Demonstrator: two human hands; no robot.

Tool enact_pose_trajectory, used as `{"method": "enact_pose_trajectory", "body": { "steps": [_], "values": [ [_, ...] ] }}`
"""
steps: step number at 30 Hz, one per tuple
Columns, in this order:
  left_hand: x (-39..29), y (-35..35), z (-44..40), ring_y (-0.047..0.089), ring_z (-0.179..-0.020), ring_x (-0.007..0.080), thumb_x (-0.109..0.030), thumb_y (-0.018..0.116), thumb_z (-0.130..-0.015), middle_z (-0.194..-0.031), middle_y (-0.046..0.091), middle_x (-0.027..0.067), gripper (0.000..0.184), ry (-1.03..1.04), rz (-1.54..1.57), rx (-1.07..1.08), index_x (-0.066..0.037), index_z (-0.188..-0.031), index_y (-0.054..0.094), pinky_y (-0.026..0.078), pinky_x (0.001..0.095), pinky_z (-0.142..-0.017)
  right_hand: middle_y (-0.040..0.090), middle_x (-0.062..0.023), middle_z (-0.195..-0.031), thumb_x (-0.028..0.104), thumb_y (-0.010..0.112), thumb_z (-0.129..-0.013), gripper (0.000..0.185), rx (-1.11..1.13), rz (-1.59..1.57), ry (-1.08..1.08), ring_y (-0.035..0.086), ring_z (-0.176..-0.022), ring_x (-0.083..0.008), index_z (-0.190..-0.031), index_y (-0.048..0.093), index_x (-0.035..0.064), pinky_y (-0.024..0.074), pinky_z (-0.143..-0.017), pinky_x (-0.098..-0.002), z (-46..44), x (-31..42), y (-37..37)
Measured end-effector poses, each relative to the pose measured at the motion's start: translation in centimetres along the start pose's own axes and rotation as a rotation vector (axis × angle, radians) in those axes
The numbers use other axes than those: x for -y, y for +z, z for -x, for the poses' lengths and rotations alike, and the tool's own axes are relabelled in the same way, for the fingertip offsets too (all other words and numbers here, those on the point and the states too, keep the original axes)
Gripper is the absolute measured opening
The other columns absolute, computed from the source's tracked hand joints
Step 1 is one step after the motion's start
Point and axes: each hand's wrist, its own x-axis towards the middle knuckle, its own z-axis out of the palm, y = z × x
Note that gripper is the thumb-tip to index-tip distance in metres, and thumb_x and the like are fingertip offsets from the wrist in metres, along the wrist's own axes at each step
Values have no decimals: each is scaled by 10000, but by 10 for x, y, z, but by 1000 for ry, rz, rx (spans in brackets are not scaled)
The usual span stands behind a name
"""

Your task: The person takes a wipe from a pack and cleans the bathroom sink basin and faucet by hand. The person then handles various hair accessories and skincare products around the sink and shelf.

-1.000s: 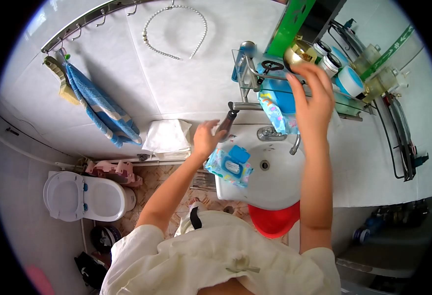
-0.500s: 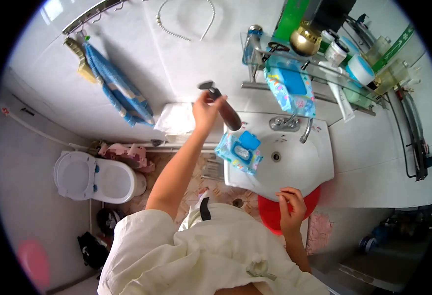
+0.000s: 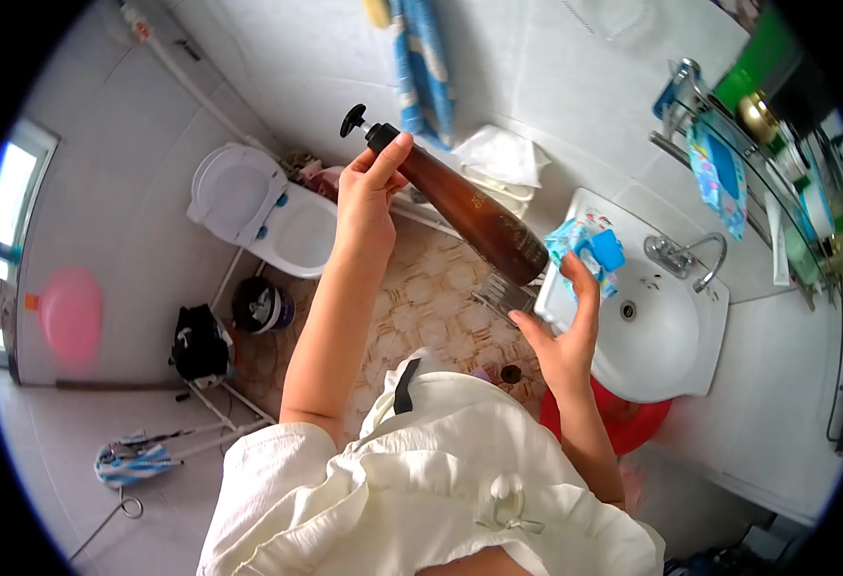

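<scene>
A brown pump bottle [image 3: 479, 216] with a black pump head hangs tilted in front of my body, its base toward the lower right. My left hand [image 3: 372, 192] is wrapped round its neck just below the pump. Near the bottle's base, my right hand [image 3: 567, 336] has thumb and fingers spread, with nothing between them. Behind the right fingers, a blue patterned wipes pack [image 3: 575, 236] with its blue lid raised rests on the left rim of the white sink [image 3: 666, 346].
A glass shelf [image 3: 762, 173] with jars and another wipes pack is at the upper right. A red basin [image 3: 633, 422] sits below the sink. The toilet [image 3: 297, 235], a bucket [image 3: 266, 305] and a black bag [image 3: 201, 346] are at the left. A blue towel [image 3: 423, 72] hangs above.
The view has turned left. My left hand has taken hold of the bottle and brought it away from beside the sink. My right hand has come down from the shelf and up toward the bottle's base.
</scene>
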Motion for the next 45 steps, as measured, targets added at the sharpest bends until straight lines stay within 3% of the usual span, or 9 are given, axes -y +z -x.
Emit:
{"method": "enact_pose_trajectory", "body": {
  "steps": [7, 12, 16, 28, 30, 35, 38, 39, 45],
  "values": [
    [-48, -101, 37, 556, -680, 70, -253, 726, -792, -814, 654, 36, 229, -3, 157, -23, -57, -852, 625, 430, 219, -685, 475, -142, -1249, 177, 814, -642, 754, 170, -203, -157, 475, -1140, -294, -1272, 438, 6, 373, -971, -384, 8, 59, 74],
    [-83, -165, 64, 620, -835, 146, -207, 706, -798, -865, 665, 57, 218, 149, 16, -22, -40, -920, 636, 454, 291, -841, 554, -92, -982, 48, 722, -718, 253, 11, -259, -73, 551, -917, -214, -955, 640, 20, 430, -834, -321, 22, 103, 128],
    [-103, -200, 84, 597, -857, 131, -178, 708, -802, -894, 663, 70, 227, 277, -154, -27, -19, -948, 638, 428, 277, -857, 546, -50, -850, 78, 747, -697, 148, 97, -162, -96, 534, -821, -206, -810, 658, 43, 412, -746, -305, 33, 152, 178],
    [-152, -354, 136, 587, -781, 84, -47, 746, -736, -839, 656, 12, 198, 517, -450, -308, -16, -900, 641, 446, 228, -765, 583, -62, -781, 13, 665, -752, 85, 432, -305, -80, 554, -747, -162, -800, 612, -32, 432, -700, -254, 80, 237, 331],
    [-163, -384, 143, 519, -688, 55, -123, 791, -690, -757, 628, -25, 238, 537, -410, -409, -29, -843, 635, 417, 207, -653, 590, -15, -805, 53, 648, -804, 78, 546, -553, 179, 526, -763, -91, -841, 619, -9, 420, -714, -225, 87, 245, 353],
    [-181, -454, 165, 580, -784, 69, -48, 750, -754, -851, 652, 3, 203, 534, -385, -624, -25, -923, 639, 434, 195, -745, 597, 9, -831, 117, 658, -817, 160, 765, -892, 530, 505, -787, -67, -928, 630, 5, 383, -781, -208, 86, 252, 401],
    [-187, -494, 174, 592, -799, 76, -61, 753, -760, -870, 661, 12, 210, 572, -474, -824, -24, -938, 648, 437, 197, -751, 598, 10, -826, 152, 662, -816, 185, 878, -864, 558, 500, -794, -65, -928, 638, 7, 371, -790, -205, 84, 258, 431],
    [-188, -508, 175, 508, -676, 37, -146, 789, -731, -762, 618, -39, 211, 635, -461, -888, -44, -833, 636, 404, 184, -640, 598, 8, -821, 157, 661, -817, 185, 921, -851, 563, 501, -793, -66, -924, 641, 8, 371, -787, -207, 83, 261, 442],
    [-205, -590, 206, 562, -718, 54, -128, 774, -750, -811, 644, -17, 197, 668, -643, -1275, -45, -871, 643, 442, 191, -686, 608, -10, -822, 170, 668, -812, 203, 1052, -710, 529, 509, -801, -77, -921, 648, 0, 371, -785, -216, 66, 260, 536]
  ]
}}
